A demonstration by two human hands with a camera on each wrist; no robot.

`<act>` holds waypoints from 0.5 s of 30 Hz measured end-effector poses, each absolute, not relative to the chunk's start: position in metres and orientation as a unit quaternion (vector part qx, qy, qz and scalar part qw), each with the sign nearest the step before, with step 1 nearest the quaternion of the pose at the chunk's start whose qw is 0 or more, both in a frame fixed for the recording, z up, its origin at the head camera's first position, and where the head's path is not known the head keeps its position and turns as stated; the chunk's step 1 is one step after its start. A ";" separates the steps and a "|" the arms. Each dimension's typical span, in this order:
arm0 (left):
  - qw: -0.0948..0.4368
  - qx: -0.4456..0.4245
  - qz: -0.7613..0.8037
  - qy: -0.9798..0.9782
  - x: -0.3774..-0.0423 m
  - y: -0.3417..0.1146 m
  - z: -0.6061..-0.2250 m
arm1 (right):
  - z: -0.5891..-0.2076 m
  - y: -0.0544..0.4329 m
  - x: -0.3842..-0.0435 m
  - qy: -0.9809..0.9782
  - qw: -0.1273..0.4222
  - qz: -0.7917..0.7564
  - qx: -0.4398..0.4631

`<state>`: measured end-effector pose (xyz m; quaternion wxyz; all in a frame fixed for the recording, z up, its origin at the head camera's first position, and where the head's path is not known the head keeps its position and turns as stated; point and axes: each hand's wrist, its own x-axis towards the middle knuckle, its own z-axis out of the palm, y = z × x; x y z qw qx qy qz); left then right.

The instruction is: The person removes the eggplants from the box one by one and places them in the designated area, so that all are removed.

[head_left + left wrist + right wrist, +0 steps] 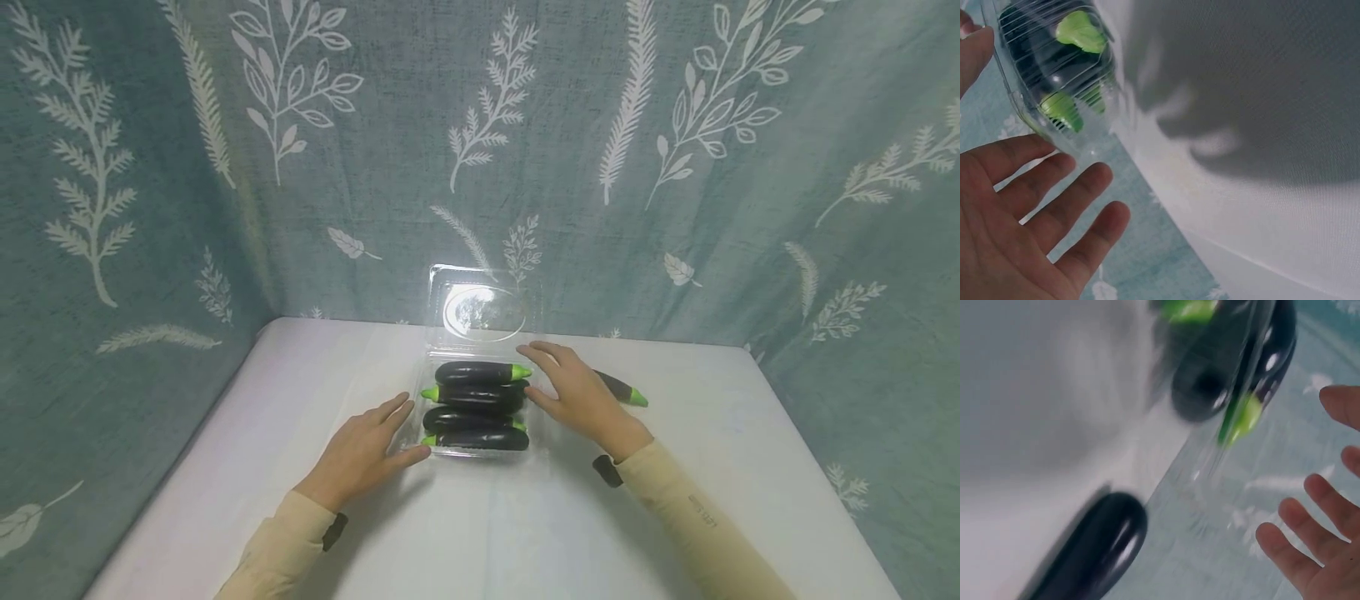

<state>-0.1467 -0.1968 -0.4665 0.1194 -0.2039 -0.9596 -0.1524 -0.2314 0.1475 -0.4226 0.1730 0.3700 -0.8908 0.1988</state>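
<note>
Seeing, in the head view, a clear container (480,454) with its lid (483,312) raised, holding 4 eggplants (476,398) side by side, with green ends (521,372) pointing alternately right and left; also 1 loose eggplant (617,387) on the table (480,533), partly behind the right hand (583,406). Finding the left hand (356,454) at the container's near left corner. In the left wrist view, finding spread, released fingers just beside the ribbed wall (1047,65). In the right wrist view, finding straight, released fingers near the container, with the loose eggplant outside.

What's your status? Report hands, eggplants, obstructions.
Left hand, right hand open, flanking clear box. Four eggplants inside, lid raised. Loose eggplant partly behind right hand. No obstruction visible.
</note>
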 end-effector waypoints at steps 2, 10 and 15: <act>0.124 -0.206 -0.152 -0.959 -0.147 -0.196 -0.466 | -0.423 0.139 -0.228 -0.890 0.174 0.204 0.370; 0.124 -0.207 -0.154 -0.958 -0.148 -0.195 -0.465 | -0.430 0.112 -0.223 -0.895 0.133 0.193 0.380; 0.118 -0.201 -0.159 -0.959 -0.148 -0.195 -0.465 | -0.437 0.101 -0.224 -0.897 0.113 0.178 0.389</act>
